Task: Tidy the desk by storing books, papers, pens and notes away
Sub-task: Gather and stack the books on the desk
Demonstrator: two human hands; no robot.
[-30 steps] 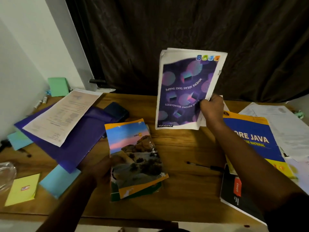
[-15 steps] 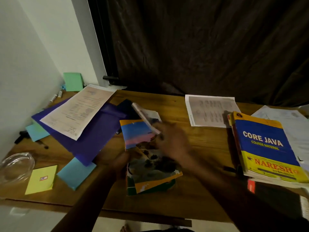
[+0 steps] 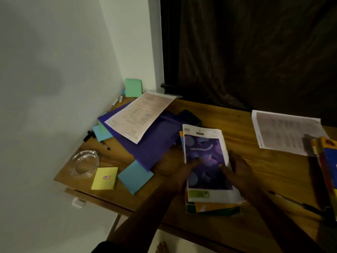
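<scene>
A person's two arms reach forward from the bottom edge over a wooden counter [image 3: 273, 170] in dim light. The left hand [image 3: 175, 173] sits at the left edge of a purple booklet [image 3: 206, 157] with its thumb lying on the cover. Its other fingers are lost in shadow, so whether they grip cannot be told. The right hand [image 3: 238, 172] rests against the booklet's right edge with fingers straight and spread and the thumb on the cover, gripping nothing. The booklet lies face up near the counter's middle, on top of a stack [image 3: 215, 209] of orange and green books whose edges show beneath it at the near end. To the left a purple folder [image 3: 151, 143] lies flat, with a printed sheet [image 3: 142, 115] on top of it rather than inside. A clear glass dish [image 3: 85, 163] stands at the counter's near left corner; what it holds cannot be made out. Just beside it lie yellow notes [image 3: 104, 178] and blue notes [image 3: 135, 177]. Green notes [image 3: 133, 87] lean against the wall at the far corner. On the right are a second sheet [image 3: 286, 132], thick books [image 3: 326, 161] at the frame edge, and a pen [image 3: 295, 203] near the right forearm.
</scene>
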